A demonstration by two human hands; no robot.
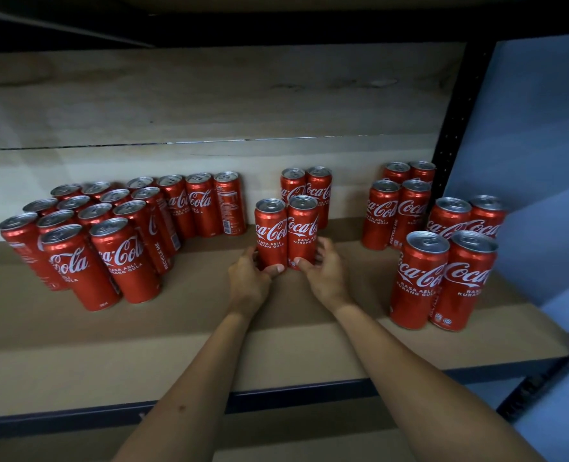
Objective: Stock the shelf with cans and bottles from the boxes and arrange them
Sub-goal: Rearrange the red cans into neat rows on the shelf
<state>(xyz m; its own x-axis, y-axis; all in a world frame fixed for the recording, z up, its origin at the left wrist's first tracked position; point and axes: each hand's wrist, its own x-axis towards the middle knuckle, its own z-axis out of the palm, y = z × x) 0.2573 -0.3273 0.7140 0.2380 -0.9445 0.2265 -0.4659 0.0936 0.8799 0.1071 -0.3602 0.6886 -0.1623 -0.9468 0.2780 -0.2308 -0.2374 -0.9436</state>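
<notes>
Two upright red cans, left can (271,233) and right can (302,228), touching, mid-shelf (176,328). Left can gripped low by left hand (248,278), right can by right hand (325,275), fingers curled round. Second pair (306,191) just behind; large cluster (109,235) at left, paired cans (443,278) at right.

Can block (109,228) left on shelf (276,345), two pairs (293,221) centre, three pairs (436,245) right.
</notes>
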